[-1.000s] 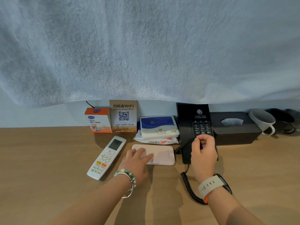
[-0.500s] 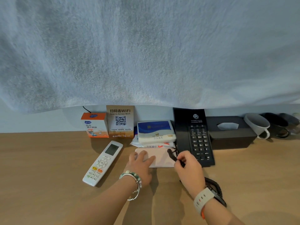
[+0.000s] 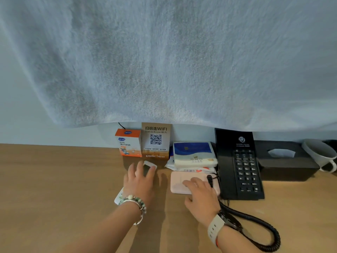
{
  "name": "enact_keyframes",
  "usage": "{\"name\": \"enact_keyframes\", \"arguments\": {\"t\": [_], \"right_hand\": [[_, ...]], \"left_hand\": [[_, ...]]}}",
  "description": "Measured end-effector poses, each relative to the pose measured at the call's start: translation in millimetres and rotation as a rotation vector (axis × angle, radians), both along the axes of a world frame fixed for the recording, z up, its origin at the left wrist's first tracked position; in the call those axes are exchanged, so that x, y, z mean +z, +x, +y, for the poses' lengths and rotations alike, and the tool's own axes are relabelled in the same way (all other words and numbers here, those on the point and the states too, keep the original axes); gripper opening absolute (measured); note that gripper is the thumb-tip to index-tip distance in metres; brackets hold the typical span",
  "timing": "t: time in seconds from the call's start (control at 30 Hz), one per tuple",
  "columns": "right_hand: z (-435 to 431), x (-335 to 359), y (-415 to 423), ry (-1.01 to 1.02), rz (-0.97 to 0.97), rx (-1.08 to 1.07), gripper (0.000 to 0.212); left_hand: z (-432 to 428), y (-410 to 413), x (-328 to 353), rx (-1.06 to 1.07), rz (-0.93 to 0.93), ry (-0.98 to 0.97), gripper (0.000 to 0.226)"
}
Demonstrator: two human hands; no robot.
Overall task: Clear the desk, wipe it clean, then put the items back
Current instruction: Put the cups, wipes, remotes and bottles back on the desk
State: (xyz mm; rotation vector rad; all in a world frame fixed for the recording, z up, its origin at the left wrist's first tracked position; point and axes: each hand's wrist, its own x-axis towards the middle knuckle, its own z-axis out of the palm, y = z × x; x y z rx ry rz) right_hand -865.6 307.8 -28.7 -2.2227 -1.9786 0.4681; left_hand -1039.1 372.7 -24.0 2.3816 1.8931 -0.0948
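**Worktop layout.** The wooden worktop (image 3: 54,179) carries a row of items along the wall. From left to right:

- an orange box (image 3: 128,143)
- a Wi-Fi sign (image 3: 156,141), upright, touching the box
- a tissue pack (image 3: 194,154), stacked on a wipes pack (image 3: 193,169)
- a black phone (image 3: 238,165)
- a black tissue box (image 3: 284,161)
- a white mug (image 3: 319,156), at the right edge of the view

A coiled cord (image 3: 255,227) runs from the near end of the phone and loops across the worktop to the right of the right forearm. A pale fleecy towel (image 3: 164,61) fills the upper half of the view and hides everything above the wall line.

**Left hand.** The left hand (image 3: 140,181) lies palm-down on a white remote (image 3: 149,165), which rests on the worktop in front of the sign. The fingers are spread and nearly straight. Only the far end and the near corner of the remote show past the hand. No grasp is visible.

**Right hand.** The right hand (image 3: 200,194) lies on a pink case (image 3: 180,181). The case sits flat on the worktop, just in front of the wipes pack and beside the phone. The fingers are extended flat across the top of the case, and the thumb sits at its near edge. No curl around the case is visible.
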Motion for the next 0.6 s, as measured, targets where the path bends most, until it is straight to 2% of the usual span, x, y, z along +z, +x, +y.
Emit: {"name": "enact_keyframes", "arguments": {"t": [0.1, 0.17, 0.3, 0.5, 0.6], "right_hand": [[7.1, -2.8, -8.2, -0.028, -0.049, 0.019, 0.056], [11.1, -4.1, -9.4, -0.028, -0.074, 0.013, 0.057], [16.8, -5.4, -9.0, -0.031, -0.074, 0.009, 0.055], [24.9, -6.5, -7.2, -0.038, -0.062, 0.01, 0.051], [29.1, -7.3, -7.9, -0.045, -0.066, 0.016, 0.052]], "left_hand": [[9.3, -19.4, -1.5, 0.236, 0.051, -0.09, 0.078], [18.0, -26.9, -3.3, 0.267, 0.042, -0.147, 0.07], [38.2, -33.0, -4.5, 0.161, 0.041, -0.151, 0.046], [68.7, -36.9, -10.6, 0.031, -0.028, -0.046, 0.06], [80.9, -37.8, -17.1, -0.051, -0.072, -0.025, 0.055]]}}
